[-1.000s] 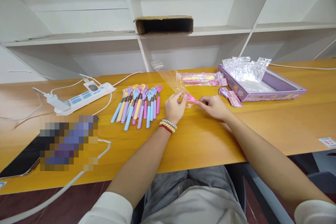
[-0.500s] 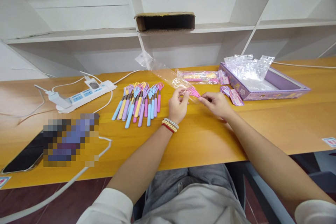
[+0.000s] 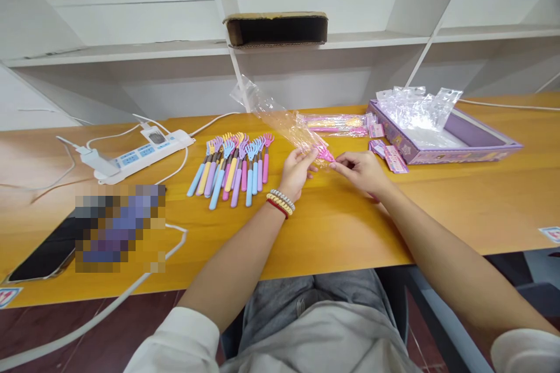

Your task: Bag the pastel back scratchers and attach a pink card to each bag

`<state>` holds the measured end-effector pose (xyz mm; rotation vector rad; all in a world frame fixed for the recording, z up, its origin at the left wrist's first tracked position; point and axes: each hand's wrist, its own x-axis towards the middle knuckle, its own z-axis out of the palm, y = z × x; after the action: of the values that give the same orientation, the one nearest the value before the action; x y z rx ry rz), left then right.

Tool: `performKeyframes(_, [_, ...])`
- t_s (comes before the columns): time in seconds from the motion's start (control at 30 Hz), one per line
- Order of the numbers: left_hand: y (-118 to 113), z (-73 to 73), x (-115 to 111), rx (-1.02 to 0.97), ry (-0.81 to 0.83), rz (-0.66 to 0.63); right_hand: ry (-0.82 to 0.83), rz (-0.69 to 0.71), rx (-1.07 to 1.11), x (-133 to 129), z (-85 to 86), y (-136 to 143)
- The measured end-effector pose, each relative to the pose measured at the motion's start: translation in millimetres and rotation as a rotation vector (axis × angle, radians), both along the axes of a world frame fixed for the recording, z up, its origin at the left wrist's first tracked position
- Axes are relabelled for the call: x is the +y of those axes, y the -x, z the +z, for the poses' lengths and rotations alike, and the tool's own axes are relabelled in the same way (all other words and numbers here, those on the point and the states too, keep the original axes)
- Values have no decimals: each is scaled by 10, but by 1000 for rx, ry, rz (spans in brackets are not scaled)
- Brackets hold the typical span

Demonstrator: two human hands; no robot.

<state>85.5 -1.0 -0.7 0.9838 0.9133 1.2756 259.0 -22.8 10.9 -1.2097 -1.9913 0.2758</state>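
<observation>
My left hand (image 3: 298,172) is closed on the near end of a long clear plastic bag (image 3: 277,116), which slants up and away to the left. A pink claw-shaped back scratcher head (image 3: 324,153) lies at the bag's mouth, partly inside it. My right hand (image 3: 356,170) pinches the pink scratcher between thumb and fingertips; its handle is hidden behind that hand. Left of my hands, several back scratchers (image 3: 231,172) with blue, purple, yellow and pink handles lie in a bunch on the table.
Filled clear packs (image 3: 336,124) lie behind my hands, with pink cards (image 3: 395,159) to their right. A purple box (image 3: 455,154) holds clear bags (image 3: 420,111). At left are a power strip (image 3: 144,157), cables and a phone (image 3: 44,250). A cardboard box (image 3: 275,14) sits on the shelf.
The pink scratcher head has gone a little further into the bag's mouth. My left fingers have shifted along the bag. The view has tilted slightly.
</observation>
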Motion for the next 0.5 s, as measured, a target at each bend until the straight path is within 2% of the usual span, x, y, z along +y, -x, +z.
performKeyframes(0.1, [11,-21,10,-55,-64,-88,20,30,-5,-8,9,3])
performKeyframes(0.27, [-10,-15,13,-210,-62,-115,112,20,-24,-29,43,22])
performKeyframes(0.37, [-2,28,20,-256,-64,-59,189,28,-41,-21,50,17])
performKeyframes(0.5, [90,72,80,-257,-79,83,343,80,-194,31,33,-45])
